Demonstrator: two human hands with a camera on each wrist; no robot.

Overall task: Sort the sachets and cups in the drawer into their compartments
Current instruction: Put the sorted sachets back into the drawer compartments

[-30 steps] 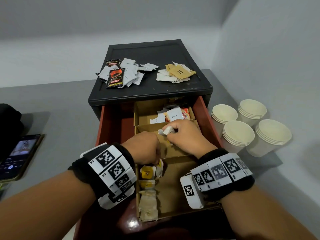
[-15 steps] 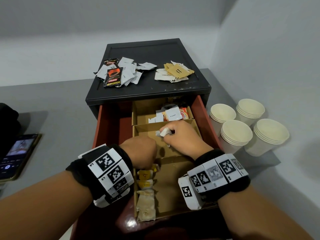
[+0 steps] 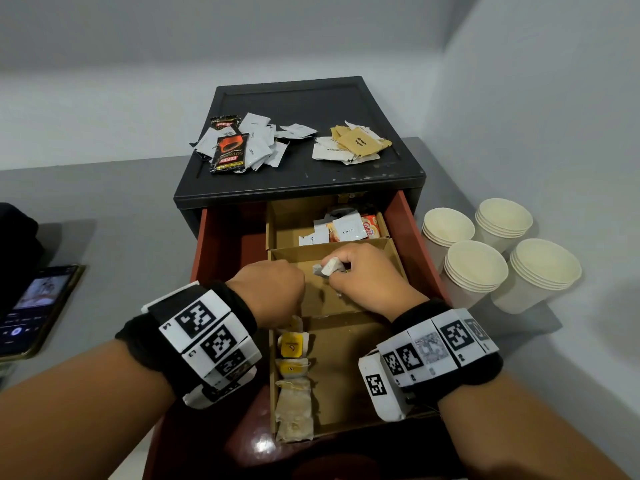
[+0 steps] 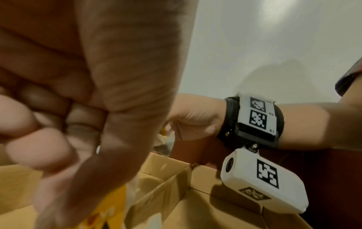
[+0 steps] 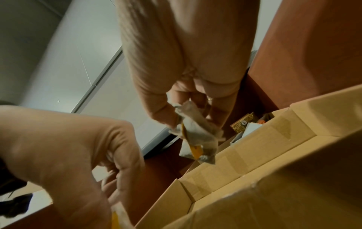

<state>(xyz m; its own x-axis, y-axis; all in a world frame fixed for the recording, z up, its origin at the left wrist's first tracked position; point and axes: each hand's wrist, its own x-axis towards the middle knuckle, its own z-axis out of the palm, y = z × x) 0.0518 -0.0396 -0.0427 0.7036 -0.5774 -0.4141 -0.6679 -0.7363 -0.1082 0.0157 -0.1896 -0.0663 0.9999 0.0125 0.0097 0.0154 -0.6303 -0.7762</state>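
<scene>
The red drawer point(image 3: 401, 220) is open and holds a cardboard divider point(image 3: 346, 393). My right hand point(image 3: 346, 277) is over the bare middle compartment point(image 3: 322, 299) and pinches a crumpled white tea bag point(image 3: 329, 268), whose yellow tag point(image 5: 195, 151) shows in the right wrist view. My left hand point(image 3: 277, 289) is curled into a fist above the narrow left compartment. A yellow-and-white tea bag edge point(image 5: 119, 215) sticks out under its palm. More tea bags point(image 3: 292, 348) lie in that narrow compartment. Cream sachets point(image 3: 346, 230) fill the far compartment.
Several stacks of paper cups point(image 3: 478, 268) stand on the grey surface right of the drawer. Two piles of sachets point(image 3: 242, 147) point(image 3: 353, 143) lie on the black cabinet top. A lit phone point(image 3: 27, 306) lies at the far left. A wall rises close on the right.
Both hands stay in almost the same place over the divider, and the right hand keeps the tea bag. Only the view has shifted slightly.
</scene>
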